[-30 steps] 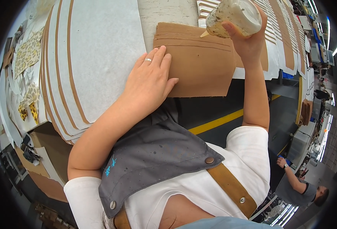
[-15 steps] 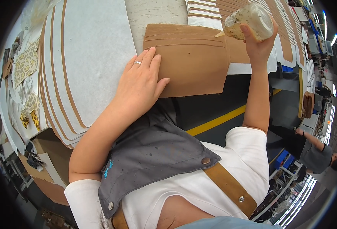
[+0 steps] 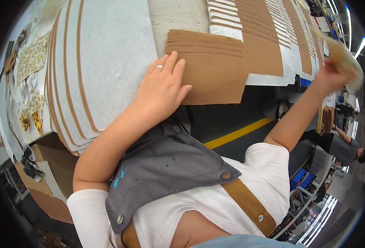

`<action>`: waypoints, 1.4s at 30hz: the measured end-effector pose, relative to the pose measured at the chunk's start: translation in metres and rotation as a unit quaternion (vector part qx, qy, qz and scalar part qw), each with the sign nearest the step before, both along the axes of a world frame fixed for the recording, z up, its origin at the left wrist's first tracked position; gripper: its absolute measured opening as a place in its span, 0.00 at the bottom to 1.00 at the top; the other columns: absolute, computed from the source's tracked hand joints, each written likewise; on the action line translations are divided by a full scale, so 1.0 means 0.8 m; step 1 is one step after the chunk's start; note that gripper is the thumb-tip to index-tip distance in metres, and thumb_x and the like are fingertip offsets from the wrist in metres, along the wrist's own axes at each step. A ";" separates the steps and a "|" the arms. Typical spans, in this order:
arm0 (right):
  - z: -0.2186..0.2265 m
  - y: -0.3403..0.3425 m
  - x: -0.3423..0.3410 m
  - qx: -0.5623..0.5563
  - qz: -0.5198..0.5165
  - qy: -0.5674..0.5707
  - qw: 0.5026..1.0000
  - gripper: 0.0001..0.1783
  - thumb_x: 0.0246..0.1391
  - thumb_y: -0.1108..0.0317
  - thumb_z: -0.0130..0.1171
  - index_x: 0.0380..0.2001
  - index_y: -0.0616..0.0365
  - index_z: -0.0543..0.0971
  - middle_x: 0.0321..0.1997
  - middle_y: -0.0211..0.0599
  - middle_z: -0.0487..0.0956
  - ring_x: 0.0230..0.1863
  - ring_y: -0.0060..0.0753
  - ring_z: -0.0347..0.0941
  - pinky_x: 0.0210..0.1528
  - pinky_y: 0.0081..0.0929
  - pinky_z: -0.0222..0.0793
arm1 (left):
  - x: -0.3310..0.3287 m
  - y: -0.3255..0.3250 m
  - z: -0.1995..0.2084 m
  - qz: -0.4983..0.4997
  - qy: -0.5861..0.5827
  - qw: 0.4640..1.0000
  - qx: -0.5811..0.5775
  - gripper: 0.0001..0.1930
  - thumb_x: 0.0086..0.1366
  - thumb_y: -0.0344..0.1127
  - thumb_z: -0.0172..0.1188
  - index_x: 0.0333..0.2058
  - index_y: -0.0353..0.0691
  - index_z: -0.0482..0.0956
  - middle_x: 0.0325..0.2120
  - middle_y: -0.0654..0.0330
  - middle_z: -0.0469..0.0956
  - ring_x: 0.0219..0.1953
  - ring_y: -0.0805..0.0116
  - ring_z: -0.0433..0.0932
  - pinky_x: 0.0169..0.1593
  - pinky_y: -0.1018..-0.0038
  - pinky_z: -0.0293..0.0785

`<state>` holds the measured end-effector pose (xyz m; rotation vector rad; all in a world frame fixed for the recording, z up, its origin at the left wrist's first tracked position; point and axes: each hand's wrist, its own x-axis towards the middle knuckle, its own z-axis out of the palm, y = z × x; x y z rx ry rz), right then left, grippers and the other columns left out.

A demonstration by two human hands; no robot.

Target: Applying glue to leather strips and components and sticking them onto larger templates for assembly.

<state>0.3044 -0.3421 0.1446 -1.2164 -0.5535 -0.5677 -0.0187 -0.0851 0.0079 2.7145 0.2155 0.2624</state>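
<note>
My left hand lies flat, fingers stretched and thumb apart, on the left part of a stack of brown leather-like sheets. The sheets overlap in steps, so narrow strips show along their far edge. Out to the far right, my right hand is raised off the table, wrapped round a clear squeeze bottle with yellowish contents. Motion blurs both the bottle and the fingers, and the nozzle cannot be made out.
Large white sheets with brown edges overlap at left. More brown and white pieces fan out at the back right. Leopard-print scraps lie far left. A person stands in the background at right, near a metal rack with blue bins.
My right hand has swung the bottle from above the sheets' right corner outward to the right. My left hand still rests on the sheets; the view has shifted slightly.
</note>
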 end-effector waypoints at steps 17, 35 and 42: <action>-0.102 0.371 -0.183 -0.078 0.491 0.337 0.800 0.33 0.52 0.36 0.51 0.46 0.54 0.70 0.36 0.30 0.76 0.23 0.19 0.69 0.17 0.14 0.65 | -0.186 0.095 0.043 0.136 -0.180 0.968 -0.114 0.14 0.59 0.31 0.58 0.43 0.35 0.74 0.43 0.52 0.73 0.45 0.54 0.72 0.49 0.65 0.67; -0.115 0.558 -0.146 -0.233 0.364 0.172 0.885 0.40 0.46 0.34 0.58 0.50 0.55 0.65 0.35 0.37 0.75 0.24 0.24 0.74 0.18 0.18 0.70 | -0.247 0.156 0.018 0.210 -0.196 0.953 -0.096 0.13 0.53 0.29 0.61 0.39 0.39 0.77 0.43 0.58 0.76 0.46 0.59 0.72 0.52 0.67 0.63; -0.110 0.600 -0.136 -0.199 0.398 0.115 0.888 0.33 0.47 0.39 0.61 0.42 0.57 0.71 0.26 0.32 0.76 0.18 0.19 0.71 0.14 0.15 0.66 | -0.209 0.138 0.012 0.053 -0.152 0.979 -0.123 0.13 0.51 0.32 0.64 0.38 0.41 0.78 0.44 0.63 0.76 0.49 0.64 0.71 0.51 0.66 0.62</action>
